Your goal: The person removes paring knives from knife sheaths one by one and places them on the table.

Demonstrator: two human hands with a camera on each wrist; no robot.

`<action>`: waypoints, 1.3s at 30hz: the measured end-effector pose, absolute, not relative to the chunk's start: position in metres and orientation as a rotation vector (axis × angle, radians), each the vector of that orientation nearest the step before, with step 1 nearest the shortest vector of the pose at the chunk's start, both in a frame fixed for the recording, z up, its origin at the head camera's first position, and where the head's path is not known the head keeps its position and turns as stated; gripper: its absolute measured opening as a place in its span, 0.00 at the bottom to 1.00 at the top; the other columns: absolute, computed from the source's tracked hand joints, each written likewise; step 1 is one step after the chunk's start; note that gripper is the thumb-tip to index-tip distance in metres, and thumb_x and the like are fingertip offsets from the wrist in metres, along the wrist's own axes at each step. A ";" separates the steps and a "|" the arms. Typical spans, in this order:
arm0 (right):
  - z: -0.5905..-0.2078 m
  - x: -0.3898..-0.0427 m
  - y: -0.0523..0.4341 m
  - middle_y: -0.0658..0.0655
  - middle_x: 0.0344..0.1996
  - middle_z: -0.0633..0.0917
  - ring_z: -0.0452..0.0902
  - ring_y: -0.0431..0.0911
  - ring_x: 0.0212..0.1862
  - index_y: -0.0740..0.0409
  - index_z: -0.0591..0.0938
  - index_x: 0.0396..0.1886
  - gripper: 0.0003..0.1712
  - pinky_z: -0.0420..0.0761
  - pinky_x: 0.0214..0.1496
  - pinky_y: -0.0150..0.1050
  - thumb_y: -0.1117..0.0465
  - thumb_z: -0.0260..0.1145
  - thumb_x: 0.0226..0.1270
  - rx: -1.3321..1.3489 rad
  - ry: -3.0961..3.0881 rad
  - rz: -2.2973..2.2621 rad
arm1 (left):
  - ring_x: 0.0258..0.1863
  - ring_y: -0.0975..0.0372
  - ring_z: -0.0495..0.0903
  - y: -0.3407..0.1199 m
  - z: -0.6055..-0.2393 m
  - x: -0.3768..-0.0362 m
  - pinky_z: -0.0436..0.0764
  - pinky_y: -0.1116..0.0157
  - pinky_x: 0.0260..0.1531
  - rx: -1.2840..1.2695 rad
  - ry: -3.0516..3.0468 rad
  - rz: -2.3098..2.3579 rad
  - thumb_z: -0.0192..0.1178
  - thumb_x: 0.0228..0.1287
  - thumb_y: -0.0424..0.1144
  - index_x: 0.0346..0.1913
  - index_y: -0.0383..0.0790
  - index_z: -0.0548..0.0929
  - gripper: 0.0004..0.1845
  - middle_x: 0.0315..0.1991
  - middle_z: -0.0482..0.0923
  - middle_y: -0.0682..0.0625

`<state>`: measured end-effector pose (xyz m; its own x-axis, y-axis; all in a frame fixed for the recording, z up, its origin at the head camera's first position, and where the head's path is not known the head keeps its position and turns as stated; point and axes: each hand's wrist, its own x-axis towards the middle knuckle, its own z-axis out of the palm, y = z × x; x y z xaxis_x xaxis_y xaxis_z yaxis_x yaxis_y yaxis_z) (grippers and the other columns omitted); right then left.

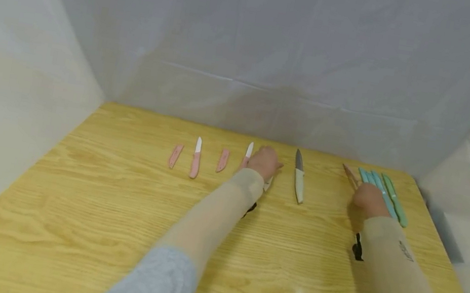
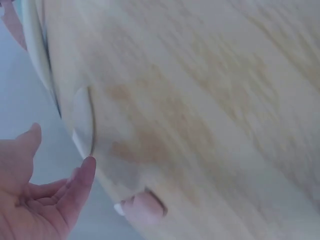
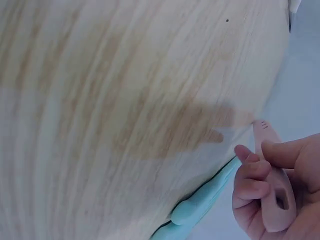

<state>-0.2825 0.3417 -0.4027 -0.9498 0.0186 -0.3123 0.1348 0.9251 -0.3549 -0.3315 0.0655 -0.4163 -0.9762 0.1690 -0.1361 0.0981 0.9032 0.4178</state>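
My left hand (image 1: 263, 162) is over the back middle of the table, thumb and fingers spread apart in the left wrist view. A fingertip is at the near end of a cream knife sheath (image 2: 84, 120); whether it touches I cannot tell. Just left of that hand lies a pink knife (image 1: 248, 156) with a white blade, partly hidden by the hand. On its right is a cream-handled knife (image 1: 298, 184) with a dark blade. My right hand (image 1: 370, 200) grips a pink knife (image 3: 275, 192) by its handle, its slotted sheath pointing away, beside several blue sheathed knives (image 3: 200, 205).
Farther left lie another white-bladed pink knife (image 1: 195, 163) and two pink sheaths, one at the far left (image 1: 175, 156) and one between the pink knives (image 1: 223, 160). A green knife (image 1: 394, 200) lies near the right table edge. Pale sheeting (image 1: 278, 46) hangs behind the table (image 1: 114, 209).
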 end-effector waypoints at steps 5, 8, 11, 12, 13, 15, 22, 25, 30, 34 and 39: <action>-0.399 -0.279 0.343 0.82 0.46 0.76 0.75 0.62 0.39 0.86 0.73 0.50 0.19 0.74 0.37 0.48 0.71 0.47 0.67 0.138 2.878 -0.590 | 0.67 0.52 0.68 0.060 -0.406 -0.325 0.69 0.54 0.65 0.297 2.911 0.595 0.50 0.72 0.55 0.65 0.32 0.70 0.31 0.69 0.66 0.41; -0.396 -0.277 0.343 0.78 0.40 0.78 0.74 0.60 0.36 0.85 0.72 0.50 0.21 0.74 0.36 0.47 0.66 0.45 0.73 0.127 2.897 -0.641 | 0.60 0.52 0.75 0.056 -0.400 -0.320 0.77 0.56 0.57 0.407 2.973 0.502 0.50 0.71 0.57 0.58 0.33 0.76 0.30 0.63 0.73 0.41; -0.392 -0.275 0.340 0.70 0.33 0.81 0.73 0.53 0.31 0.79 0.75 0.47 0.22 0.72 0.33 0.44 0.62 0.43 0.77 0.107 2.896 -0.702 | 0.61 0.52 0.73 0.050 -0.394 -0.315 0.77 0.58 0.57 0.496 3.015 0.419 0.48 0.71 0.60 0.63 0.33 0.69 0.34 0.63 0.71 0.40; -0.389 -0.274 0.338 0.69 0.33 0.81 0.75 0.53 0.31 0.78 0.76 0.46 0.21 0.72 0.33 0.43 0.62 0.44 0.77 0.092 2.900 -0.714 | 0.62 0.52 0.72 0.047 -0.392 -0.313 0.76 0.58 0.58 0.521 3.027 0.402 0.47 0.70 0.61 0.65 0.33 0.67 0.36 0.64 0.69 0.40; -0.387 -0.273 0.335 0.68 0.32 0.82 0.76 0.53 0.31 0.76 0.77 0.45 0.21 0.73 0.34 0.44 0.61 0.45 0.77 0.074 2.903 -0.717 | 0.64 0.51 0.69 0.045 -0.391 -0.312 0.73 0.58 0.61 0.555 3.037 0.383 0.47 0.70 0.61 0.68 0.33 0.63 0.37 0.66 0.67 0.39; -0.383 -0.272 0.329 0.68 0.36 0.83 0.78 0.52 0.33 0.75 0.77 0.48 0.21 0.74 0.35 0.43 0.60 0.45 0.78 0.043 2.906 -0.721 | 0.67 0.50 0.65 0.039 -0.387 -0.308 0.69 0.58 0.65 0.617 3.047 0.383 0.48 0.69 0.62 0.71 0.33 0.57 0.41 0.68 0.63 0.39; -0.364 -0.259 0.299 0.59 0.23 0.75 0.58 0.43 0.19 0.72 0.75 0.47 0.21 0.63 0.23 0.38 0.56 0.45 0.79 -0.061 2.869 -0.827 | 0.76 0.48 0.47 0.020 -0.378 -0.289 0.50 0.58 0.74 0.809 3.055 0.345 0.54 0.66 0.61 0.75 0.31 0.44 0.50 0.75 0.46 0.35; -0.359 -0.251 0.289 0.58 0.24 0.75 0.58 0.43 0.18 0.70 0.76 0.47 0.22 0.63 0.22 0.37 0.53 0.47 0.78 -0.101 2.860 -0.888 | 0.77 0.47 0.42 0.016 -0.376 -0.282 0.48 0.56 0.74 0.840 3.064 0.304 0.52 0.66 0.63 0.75 0.30 0.40 0.53 0.77 0.40 0.35; -0.365 -0.240 0.275 0.61 0.29 0.78 0.62 0.45 0.22 0.67 0.77 0.47 0.24 0.65 0.25 0.38 0.49 0.50 0.77 -0.189 2.864 -0.900 | 0.77 0.46 0.39 0.014 -0.378 -0.272 0.52 0.51 0.73 0.858 3.073 0.260 0.51 0.65 0.65 0.75 0.30 0.38 0.54 0.77 0.35 0.36; -0.374 -0.231 0.269 0.58 0.26 0.77 0.63 0.45 0.22 0.66 0.78 0.46 0.23 0.66 0.25 0.38 0.48 0.52 0.76 -0.207 2.846 -0.891 | 0.77 0.47 0.36 0.018 -0.387 -0.265 0.51 0.50 0.73 0.892 3.037 0.269 0.51 0.65 0.65 0.76 0.31 0.38 0.54 0.77 0.32 0.38; -0.379 -0.224 0.262 0.53 0.20 0.73 0.62 0.43 0.21 0.68 0.78 0.48 0.24 0.65 0.25 0.37 0.49 0.53 0.76 -0.290 2.828 -0.879 | 0.77 0.47 0.34 0.021 -0.389 -0.258 0.45 0.51 0.74 0.919 2.996 0.310 0.50 0.65 0.65 0.76 0.33 0.37 0.53 0.78 0.31 0.40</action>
<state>-0.2240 0.2616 -0.3787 -0.9673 -0.2330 -0.1000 -0.1352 0.8078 -0.5737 -0.2578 0.0208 -0.3894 -0.8295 0.5549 0.0644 0.5563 0.8100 0.1854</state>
